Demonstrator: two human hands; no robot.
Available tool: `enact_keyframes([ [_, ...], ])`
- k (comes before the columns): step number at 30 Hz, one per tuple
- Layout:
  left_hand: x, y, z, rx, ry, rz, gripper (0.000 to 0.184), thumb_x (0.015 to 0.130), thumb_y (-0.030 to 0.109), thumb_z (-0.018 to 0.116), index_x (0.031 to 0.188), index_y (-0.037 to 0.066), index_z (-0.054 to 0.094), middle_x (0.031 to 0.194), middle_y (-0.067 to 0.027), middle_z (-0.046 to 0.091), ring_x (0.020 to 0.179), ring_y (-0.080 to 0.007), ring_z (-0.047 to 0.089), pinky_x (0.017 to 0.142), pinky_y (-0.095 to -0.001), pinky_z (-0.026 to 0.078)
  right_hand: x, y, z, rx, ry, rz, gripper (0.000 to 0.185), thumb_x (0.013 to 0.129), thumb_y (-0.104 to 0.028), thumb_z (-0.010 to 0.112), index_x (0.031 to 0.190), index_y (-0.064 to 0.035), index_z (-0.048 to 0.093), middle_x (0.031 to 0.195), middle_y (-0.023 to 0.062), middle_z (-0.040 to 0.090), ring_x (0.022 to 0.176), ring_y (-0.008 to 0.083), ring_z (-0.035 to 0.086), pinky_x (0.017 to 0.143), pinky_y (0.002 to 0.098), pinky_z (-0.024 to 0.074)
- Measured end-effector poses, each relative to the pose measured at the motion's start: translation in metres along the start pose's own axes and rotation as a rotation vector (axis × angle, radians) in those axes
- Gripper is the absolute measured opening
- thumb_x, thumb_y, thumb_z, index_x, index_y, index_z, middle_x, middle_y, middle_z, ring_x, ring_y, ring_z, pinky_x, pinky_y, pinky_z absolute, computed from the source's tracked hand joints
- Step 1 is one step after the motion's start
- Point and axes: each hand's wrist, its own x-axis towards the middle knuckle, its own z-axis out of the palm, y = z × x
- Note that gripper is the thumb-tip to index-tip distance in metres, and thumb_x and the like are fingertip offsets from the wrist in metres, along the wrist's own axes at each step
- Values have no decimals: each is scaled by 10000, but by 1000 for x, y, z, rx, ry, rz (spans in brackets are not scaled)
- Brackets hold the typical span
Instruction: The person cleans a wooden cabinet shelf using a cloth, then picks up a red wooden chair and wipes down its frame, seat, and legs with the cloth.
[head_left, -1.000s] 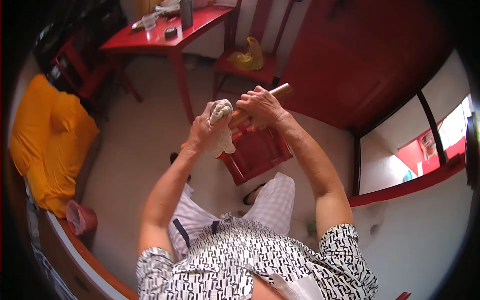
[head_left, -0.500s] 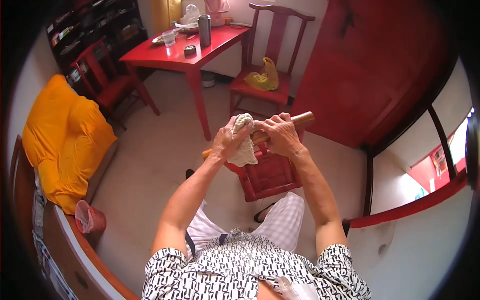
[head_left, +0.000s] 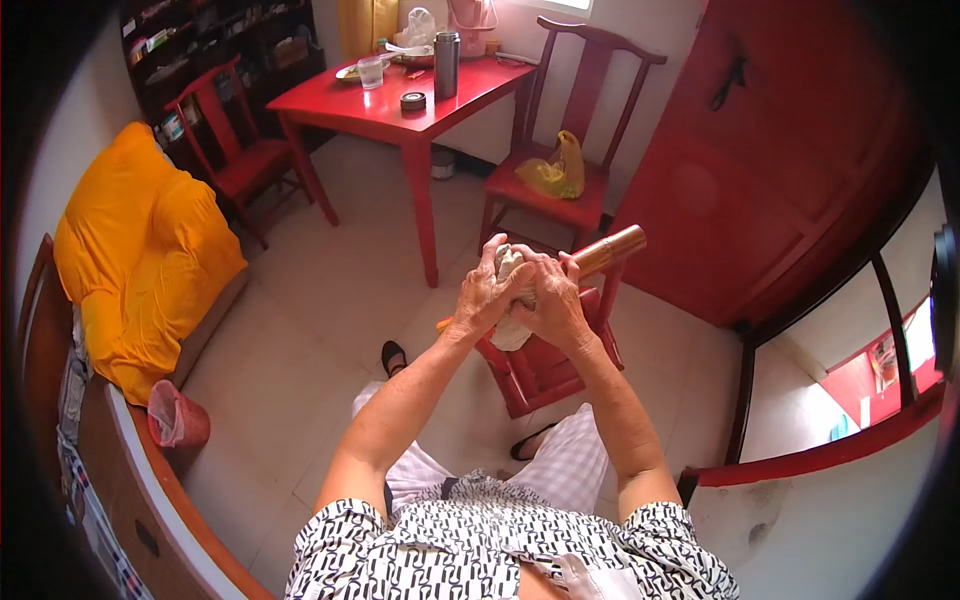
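A pale, crumpled cloth (head_left: 511,336) is bunched around a brown bamboo-like pole (head_left: 612,250) in front of me. My left hand (head_left: 483,293) is closed on the left side of the cloth, with its fingers bent over the pole. From the right, my right hand (head_left: 549,302) presses and grips the same cloth, its thumb side close to my left fingers. The pole's right end sticks out past my right hand. Below both hands is a red wooden chair (head_left: 543,376), partly covered by my arms; how the pole rests on it is hidden.
A red table (head_left: 330,92) holds a dark thermos (head_left: 446,68), its lid (head_left: 413,101) and a clear cup (head_left: 370,74). Beside it, a red chair (head_left: 556,196) bears a yellow plastic bag (head_left: 560,172). An orange-covered seat (head_left: 140,260) and a pink bin (head_left: 180,418) stand at left.
My right hand has moved left from the bare pole onto the cloth, close against my left hand. The camera view has shifted slightly.
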Motion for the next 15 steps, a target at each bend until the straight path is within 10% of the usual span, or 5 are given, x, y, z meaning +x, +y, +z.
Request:
enact_keyframes([
  [9,-15,14,-9,442,-75,21,913,776,712,643,1447,138,410,968,-195,697,911,-351,687,779,-477,534,5,66,-33,-176,365,10,469,598,-43,747,1013,-110,540,1008,114,572,1011,352,560,873,475,434],
  [15,-40,-5,0,644,2,128,668,737,346,805,1305,132,528,1026,-121,686,960,-327,676,815,-445,531,7,131,-13,563,607,344,454,653,94,628,1054,-96,535,1001,107,596,955,287,628,808,383,508],
])
